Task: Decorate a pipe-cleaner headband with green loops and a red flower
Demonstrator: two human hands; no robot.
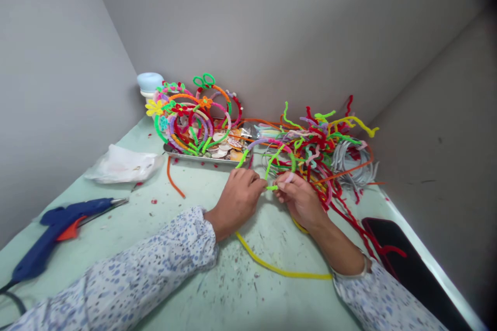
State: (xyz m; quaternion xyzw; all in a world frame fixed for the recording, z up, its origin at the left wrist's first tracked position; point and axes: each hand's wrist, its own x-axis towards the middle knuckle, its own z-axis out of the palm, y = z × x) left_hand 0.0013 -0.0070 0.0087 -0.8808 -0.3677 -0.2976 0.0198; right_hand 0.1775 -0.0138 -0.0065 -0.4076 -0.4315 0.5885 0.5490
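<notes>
Left hand (241, 194) closed, fingertips pinching bright-green fuzzy pipe-cleaner length (272, 187); right hand (303, 200) pinching same length from other side. Multicoloured fuzzy-wrapped hoop (259, 141) arches just beyond hands, above pale-green tabletop (272, 300). Curved yellow fuzzy strip (272, 269) lies between forearms. Blue glue gun with orange trigger (52, 232) rests well left.

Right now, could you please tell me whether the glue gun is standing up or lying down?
Lying down: the glue gun stretches along the table, its handle and orange trigger seen side-on.
</notes>
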